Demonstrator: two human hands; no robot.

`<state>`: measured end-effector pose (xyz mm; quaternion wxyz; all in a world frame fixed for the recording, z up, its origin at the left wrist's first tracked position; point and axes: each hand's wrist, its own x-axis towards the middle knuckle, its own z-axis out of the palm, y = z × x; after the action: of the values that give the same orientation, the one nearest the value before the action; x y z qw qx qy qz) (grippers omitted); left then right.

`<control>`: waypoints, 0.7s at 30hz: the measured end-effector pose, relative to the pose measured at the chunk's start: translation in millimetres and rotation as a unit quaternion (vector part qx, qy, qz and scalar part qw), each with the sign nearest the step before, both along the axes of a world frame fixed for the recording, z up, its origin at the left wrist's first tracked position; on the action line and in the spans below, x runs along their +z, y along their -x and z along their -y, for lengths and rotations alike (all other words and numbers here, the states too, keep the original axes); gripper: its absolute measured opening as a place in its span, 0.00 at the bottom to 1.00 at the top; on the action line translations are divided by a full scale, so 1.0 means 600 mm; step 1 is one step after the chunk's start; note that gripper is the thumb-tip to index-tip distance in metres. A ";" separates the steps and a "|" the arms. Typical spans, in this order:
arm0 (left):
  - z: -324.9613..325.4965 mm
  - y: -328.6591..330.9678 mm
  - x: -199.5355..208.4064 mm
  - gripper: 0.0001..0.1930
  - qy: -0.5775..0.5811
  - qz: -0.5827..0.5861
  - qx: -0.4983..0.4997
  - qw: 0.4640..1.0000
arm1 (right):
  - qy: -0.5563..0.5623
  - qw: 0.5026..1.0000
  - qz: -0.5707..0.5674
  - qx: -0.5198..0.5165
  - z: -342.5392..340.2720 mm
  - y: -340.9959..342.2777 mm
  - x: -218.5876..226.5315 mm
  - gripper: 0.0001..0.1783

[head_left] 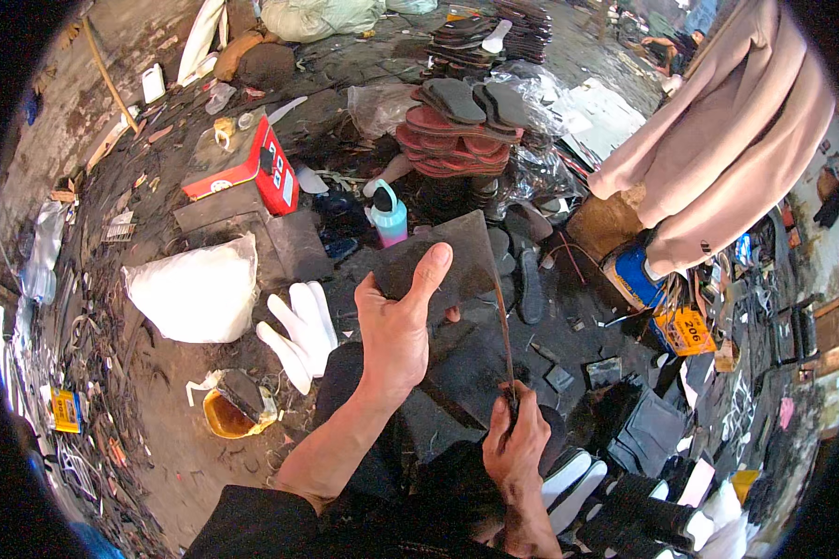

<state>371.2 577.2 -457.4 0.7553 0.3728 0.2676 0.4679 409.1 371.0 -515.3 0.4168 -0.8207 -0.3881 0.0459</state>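
In the head view, the dark, thin sheet is in the left hand, whose thumb lies stretched over its top face while the fingers curl underneath. The right hand is closed around the lower end of a thin knife, its blade running beside the sheet's right edge. Left of the sheet and nearer the body, a pot with an amber inside has a dark, flat piece in it. Just beyond the sheet stands a bottle, blue fading to pink; farther left sit a glossy red box and a crinkled white bag, contents unclear. Brown floor lies left of the forearm. Smooth white insoles overlap left of the sheet; beyond it rise stacked, rounded red and black soles. To its right, soft pink cloth hangs in folds.
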 end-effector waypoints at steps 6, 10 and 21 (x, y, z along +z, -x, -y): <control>-0.007 0.005 0.004 0.11 0.024 0.010 0.031 0.999 | -0.002 1.000 0.009 0.015 -0.008 0.002 0.003 0.14; -0.013 0.017 -0.014 0.12 0.017 -0.008 -0.009 1.000 | -0.006 1.000 0.013 0.021 -0.011 0.007 -0.007 0.15; 0.015 0.038 0.037 0.12 0.106 -0.028 -0.035 0.993 | -0.026 0.999 -0.020 0.026 -0.035 0.005 -0.009 0.08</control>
<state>348.4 568.1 -435.5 0.7985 0.3129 0.3239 0.3995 406.2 392.0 -520.7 0.4447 -0.7981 -0.4016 0.0629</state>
